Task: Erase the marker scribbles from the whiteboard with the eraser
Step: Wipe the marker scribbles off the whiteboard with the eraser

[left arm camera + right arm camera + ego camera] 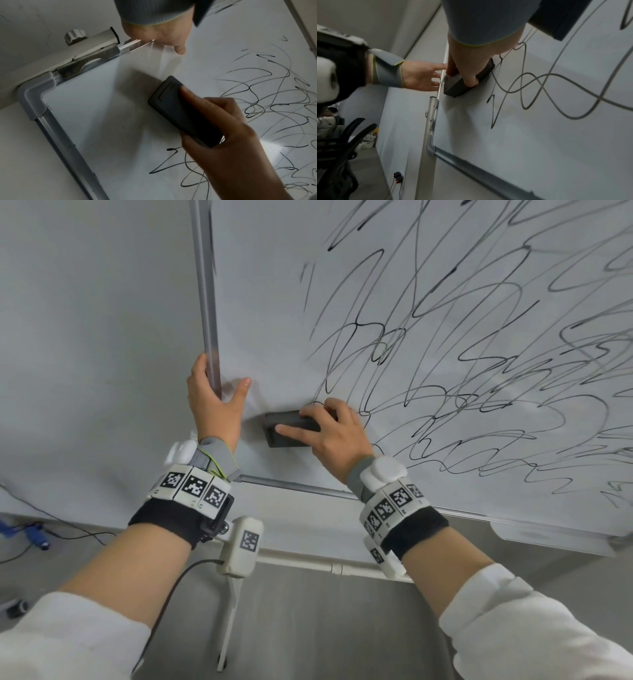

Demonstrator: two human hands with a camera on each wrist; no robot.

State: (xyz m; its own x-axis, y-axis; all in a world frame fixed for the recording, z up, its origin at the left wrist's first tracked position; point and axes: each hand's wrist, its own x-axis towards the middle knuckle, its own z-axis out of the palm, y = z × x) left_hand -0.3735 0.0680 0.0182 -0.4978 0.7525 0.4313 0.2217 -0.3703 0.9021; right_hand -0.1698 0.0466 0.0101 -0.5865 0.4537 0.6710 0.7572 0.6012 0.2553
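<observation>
— Gripping the eraser point(291, 428) is the right hand point(334, 436): thumb along its near long side, fingers curled over the far side, the dark block pinched between them and pressed flat to the whiteboard point(428, 440).

— And where on the board does it sit?

— Low in the left corner region, at the left fringe of the black marker scribbles point(462, 354). Its left end lies on bare white surface; its right end, under the fingers, meets the first loops. From the left wrist view, a clean patch runs between the eraser and the corner of the frame point(32, 97).

— What about the other hand?

— Wrapped round the board's left edge is the left hand point(214, 405): the fingers go behind the metal frame rail and the thumb point(241, 390) lies on the front surface, so the rail is pinched between them. It is near the eraser, not touching it.

— Anything else nearby?

— Below the board, a white stand leg point(229, 611) over grey floor, and a black office chair point(342, 148) off to the left in the right wrist view.
</observation>
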